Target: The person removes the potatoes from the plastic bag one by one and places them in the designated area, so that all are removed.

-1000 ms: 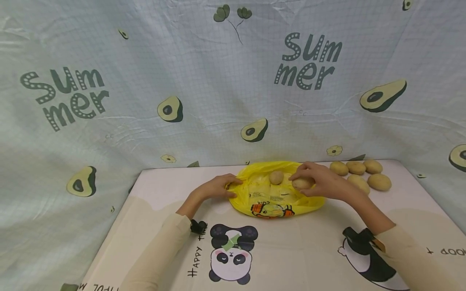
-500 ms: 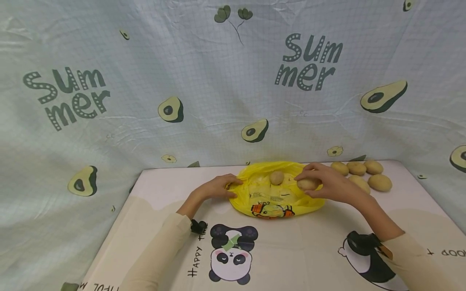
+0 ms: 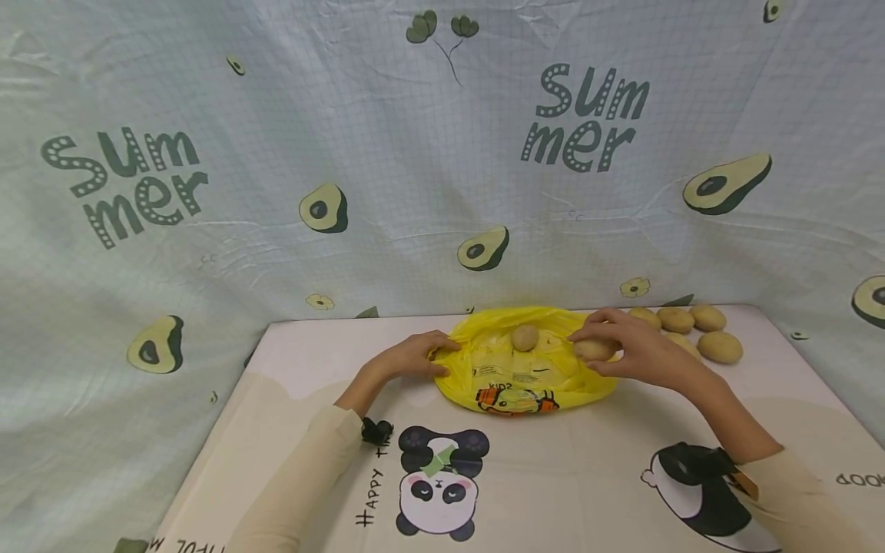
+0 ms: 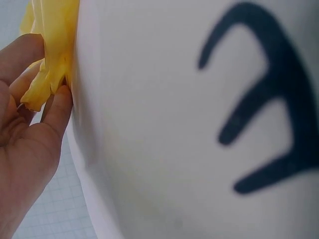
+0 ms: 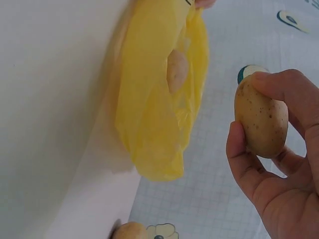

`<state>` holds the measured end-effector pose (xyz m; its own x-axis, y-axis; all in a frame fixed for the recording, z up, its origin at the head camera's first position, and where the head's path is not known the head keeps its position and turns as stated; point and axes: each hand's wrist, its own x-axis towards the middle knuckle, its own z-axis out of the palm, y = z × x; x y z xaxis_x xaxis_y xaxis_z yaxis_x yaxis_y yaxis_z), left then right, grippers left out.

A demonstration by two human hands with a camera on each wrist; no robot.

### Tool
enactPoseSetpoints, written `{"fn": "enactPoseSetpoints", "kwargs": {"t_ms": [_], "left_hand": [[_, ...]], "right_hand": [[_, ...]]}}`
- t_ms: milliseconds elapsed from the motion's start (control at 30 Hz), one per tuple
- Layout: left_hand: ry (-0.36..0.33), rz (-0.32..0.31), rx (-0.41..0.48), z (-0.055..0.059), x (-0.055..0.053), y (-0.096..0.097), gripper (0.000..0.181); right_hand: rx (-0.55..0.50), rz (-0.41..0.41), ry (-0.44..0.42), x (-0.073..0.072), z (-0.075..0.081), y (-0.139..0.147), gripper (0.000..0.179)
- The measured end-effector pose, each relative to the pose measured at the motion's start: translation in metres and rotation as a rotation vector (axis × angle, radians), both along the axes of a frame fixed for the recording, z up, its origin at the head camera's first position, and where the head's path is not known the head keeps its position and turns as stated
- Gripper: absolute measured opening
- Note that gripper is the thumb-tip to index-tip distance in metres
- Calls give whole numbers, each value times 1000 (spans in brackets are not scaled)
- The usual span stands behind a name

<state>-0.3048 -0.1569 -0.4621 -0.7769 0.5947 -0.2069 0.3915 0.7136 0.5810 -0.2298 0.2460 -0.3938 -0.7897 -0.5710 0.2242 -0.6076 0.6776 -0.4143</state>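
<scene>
A yellow plastic bag [image 3: 525,392] with printed letters and a cartoon lies with its mouth spread at the back middle of the table. One potato [image 3: 525,338] sits inside it. My left hand [image 3: 415,355] pinches the bag's left edge; in the left wrist view its thumb and fingers close on the yellow film [image 4: 54,55]. My right hand [image 3: 639,349] grips another potato [image 5: 261,117] between thumb and fingers. In the right wrist view this potato is apart from the bag, and in the head view it overlaps the bag's right end.
Several more potatoes [image 3: 720,347] lie at the back right of the table, partly behind my right hand. A printed cloth [image 3: 387,276] hangs along the table's back edge. The table cover [image 3: 553,476] carries a panda print.
My right hand has moved a little to the right with its potato, from over the bag's mouth to its right edge. The left hand and the bag stay put.
</scene>
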Motion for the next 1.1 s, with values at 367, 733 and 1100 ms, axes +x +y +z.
{"fn": "enactPoseSetpoints", "kwargs": {"t_ms": [367, 733, 1100], "left_hand": [[-6, 6, 13, 1, 1, -1, 47], [-3, -7, 13, -2, 0, -2, 48], [10, -17, 17, 1, 2, -2, 47]], "right_hand": [[17, -32, 23, 3, -1, 11, 39], [25, -54, 56, 4, -3, 14, 40], [13, -91, 30, 7, 0, 20, 42]]}}
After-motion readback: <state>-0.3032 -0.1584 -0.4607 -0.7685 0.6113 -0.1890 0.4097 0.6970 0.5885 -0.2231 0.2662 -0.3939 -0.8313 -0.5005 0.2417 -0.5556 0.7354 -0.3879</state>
